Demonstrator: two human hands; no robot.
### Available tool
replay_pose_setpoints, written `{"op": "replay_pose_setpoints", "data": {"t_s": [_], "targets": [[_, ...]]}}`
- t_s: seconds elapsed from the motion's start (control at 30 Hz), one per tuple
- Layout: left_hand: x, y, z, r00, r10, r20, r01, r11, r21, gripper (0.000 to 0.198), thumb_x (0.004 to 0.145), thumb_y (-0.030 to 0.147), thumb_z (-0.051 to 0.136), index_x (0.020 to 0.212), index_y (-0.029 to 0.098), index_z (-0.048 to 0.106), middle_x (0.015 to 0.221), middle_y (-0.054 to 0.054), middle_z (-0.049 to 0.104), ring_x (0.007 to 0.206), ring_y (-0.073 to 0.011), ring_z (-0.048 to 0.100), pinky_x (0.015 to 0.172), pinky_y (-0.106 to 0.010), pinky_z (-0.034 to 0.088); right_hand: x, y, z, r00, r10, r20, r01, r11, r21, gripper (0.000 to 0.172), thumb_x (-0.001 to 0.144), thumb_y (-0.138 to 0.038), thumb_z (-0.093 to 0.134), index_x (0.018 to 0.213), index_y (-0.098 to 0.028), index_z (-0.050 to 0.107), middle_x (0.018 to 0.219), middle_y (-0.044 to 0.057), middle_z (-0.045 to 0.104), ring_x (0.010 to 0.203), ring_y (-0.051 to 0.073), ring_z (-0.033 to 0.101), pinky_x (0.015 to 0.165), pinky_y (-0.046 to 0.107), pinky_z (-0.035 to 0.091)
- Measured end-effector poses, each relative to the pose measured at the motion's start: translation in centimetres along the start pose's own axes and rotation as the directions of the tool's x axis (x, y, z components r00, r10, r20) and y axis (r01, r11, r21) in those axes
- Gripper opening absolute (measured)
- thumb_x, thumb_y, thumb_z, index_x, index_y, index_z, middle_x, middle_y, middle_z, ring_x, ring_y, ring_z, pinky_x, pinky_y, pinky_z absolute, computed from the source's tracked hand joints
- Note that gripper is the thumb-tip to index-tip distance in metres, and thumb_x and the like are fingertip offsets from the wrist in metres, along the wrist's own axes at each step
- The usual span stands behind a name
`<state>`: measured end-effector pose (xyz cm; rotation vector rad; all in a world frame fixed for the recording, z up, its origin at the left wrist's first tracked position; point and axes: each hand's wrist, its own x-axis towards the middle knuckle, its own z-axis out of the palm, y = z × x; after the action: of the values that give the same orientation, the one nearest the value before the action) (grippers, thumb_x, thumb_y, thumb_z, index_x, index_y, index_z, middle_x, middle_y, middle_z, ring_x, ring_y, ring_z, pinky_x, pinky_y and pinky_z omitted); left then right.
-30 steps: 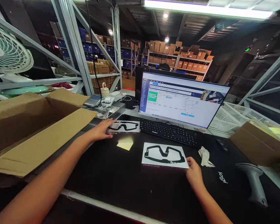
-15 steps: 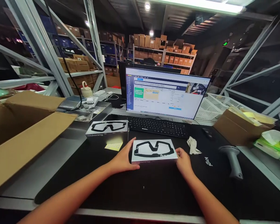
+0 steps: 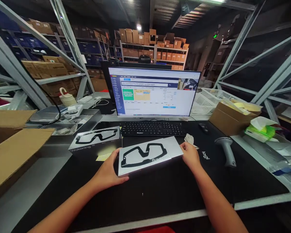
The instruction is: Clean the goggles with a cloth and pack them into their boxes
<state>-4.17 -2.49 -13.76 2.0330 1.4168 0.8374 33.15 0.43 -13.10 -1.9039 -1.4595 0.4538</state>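
In front of me, a white glasses box (image 3: 145, 154) with black sport glasses printed on top is held tilted between both hands, its right end higher. The print is upside down from my side. My left hand (image 3: 109, 171) grips the left end, thumb along the near lower edge and fingers behind. Closed fingers of my right hand (image 3: 190, 154) pinch the right end, where a plain white part stretches past the print; whether it is a flap or an inner tray I cannot tell. Behind to the left, a similar box (image 3: 97, 139) marked Wakening rests on the black desk mat (image 3: 145, 200).
Beyond the hands are a keyboard (image 3: 150, 128) and a lit monitor (image 3: 152, 94). On the right lie crumpled tissue (image 3: 189, 139), a mouse (image 3: 203, 128), a barcode scanner (image 3: 226, 152) and a carton (image 3: 226, 118). An open cardboard box (image 3: 19, 155) stands left. A yellow note (image 3: 103, 157) lies by the second glasses box.
The held box has tilted, its right end rising, and its white surface reaches farther right past the print. My right hand has drawn away from the left one. The view has turned right.
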Motion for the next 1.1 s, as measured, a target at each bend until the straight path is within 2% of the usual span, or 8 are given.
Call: {"op": "replay_pose_setpoints", "data": {"t_s": [0.17, 0.37, 0.6, 0.73, 0.83, 0.97, 1.1], "targets": [[-0.1, -0.6, -0.7, 1.000, -0.014, 0.025, 0.013, 0.999, 0.037, 0.096, 0.057, 0.043, 0.084, 0.137, 0.022, 0.034, 0.138, -0.015, 0.052, 0.131, -0.0400, 0.051, 0.114, -0.056, 0.039, 0.8, 0.5, -1.0, 0.999, 0.033, -0.002, -0.033, 0.999, -0.038, 0.017, 0.084, -0.030, 0.060, 0.070, -0.021, 0.064, 0.071, 0.003, 0.069, 0.064, 0.018, 0.058, 0.056, 0.026, 0.030], [-0.7, -1.5, -2.0, 0.998, -0.060, 0.017, 0.059, 0.998, 0.023, 0.099, 0.056, 0.046, 0.084, 0.137, 0.020, 0.034, 0.138, -0.017, 0.053, 0.130, -0.0408, 0.053, 0.113, -0.056, 0.041, 1.4, 1.1, -1.2, 0.999, 0.040, 0.019, -0.040, 0.999, -0.033, 0.016, 0.083, -0.029, 0.060, 0.071, -0.020, 0.064, 0.070, 0.003, 0.069, 0.063, 0.017, 0.059, 0.056, 0.026, 0.030], [-2.6, -2.8, -4.5, 0.997, -0.071, -0.019, 0.071, 0.997, 0.017, 0.103, 0.055, 0.047, 0.085, 0.140, 0.021, 0.034, 0.141, -0.018, 0.053, 0.131, -0.0416, 0.052, 0.111, -0.058, 0.042, 1.1, 0.9, -0.6, 0.998, 0.044, 0.041, -0.042, 0.998, -0.037, 0.013, 0.082, -0.026, 0.060, 0.071, -0.020, 0.062, 0.072, 0.002, 0.068, 0.065, 0.017, 0.057, 0.056, 0.026, 0.028], [-4.1, -4.2, -5.9, 0.993, -0.107, -0.052, 0.106, 0.994, -0.019, 0.107, 0.056, 0.048, 0.084, 0.145, 0.022, 0.030, 0.148, -0.018, 0.047, 0.135, -0.0415, 0.048, 0.112, -0.057, 0.041, 0.9, 0.9, 0.1, 0.997, 0.016, 0.077, -0.015, 1.000, -0.015, 0.013, 0.080, -0.023, 0.058, 0.067, -0.020, 0.060, 0.067, 0.002, 0.066, 0.062, 0.016, 0.055, 0.055, 0.026, 0.029], [-4.9, -4.9, -6.6, 0.990, -0.120, -0.075, 0.118, 0.992, -0.040, 0.110, 0.054, 0.049, 0.085, 0.146, 0.022, 0.032, 0.148, -0.018, 0.048, 0.136, -0.0428, 0.046, 0.112, -0.057, 0.040, 0.9, 1.0, 0.6, 0.995, -0.001, 0.095, 0.000, 1.000, 0.009, 0.013, 0.078, -0.023, 0.056, 0.065, -0.019, 0.059, 0.064, 0.002, 0.064, 0.060, 0.016, 0.055, 0.054, 0.026, 0.029], [-5.9, -4.5, -7.4, 0.990, -0.095, -0.106, 0.092, 0.995, -0.035, 0.111, 0.053, 0.051, 0.085, 0.146, 0.018, 0.034, 0.147, -0.020, 0.049, 0.137, -0.0449, 0.044, 0.113, -0.060, 0.035, 0.9, 1.3, 0.7, 0.994, -0.016, 0.105, 0.012, 0.999, 0.045, 0.013, 0.073, -0.027, 0.056, 0.064, -0.020, 0.060, 0.060, 0.002, 0.063, 0.057, 0.017, 0.055, 0.053, 0.026, 0.030], [-7.9, -2.4, -7.9, 0.988, -0.063, -0.141, 0.045, 0.991, -0.126, 0.109, 0.060, 0.055, 0.083, 0.150, 0.020, 0.031, 0.153, -0.018, 0.043, 0.140, -0.0422, 0.041, 0.111, -0.054, 0.041, 0.6, 1.5, 0.6, 0.991, -0.052, 0.121, 0.044, 0.996, 0.073, 0.016, 0.070, -0.034, 0.056, 0.061, -0.021, 0.058, 0.054, 0.001, 0.060, 0.055, 0.019, 0.055, 0.051, 0.026, 0.031]]}}
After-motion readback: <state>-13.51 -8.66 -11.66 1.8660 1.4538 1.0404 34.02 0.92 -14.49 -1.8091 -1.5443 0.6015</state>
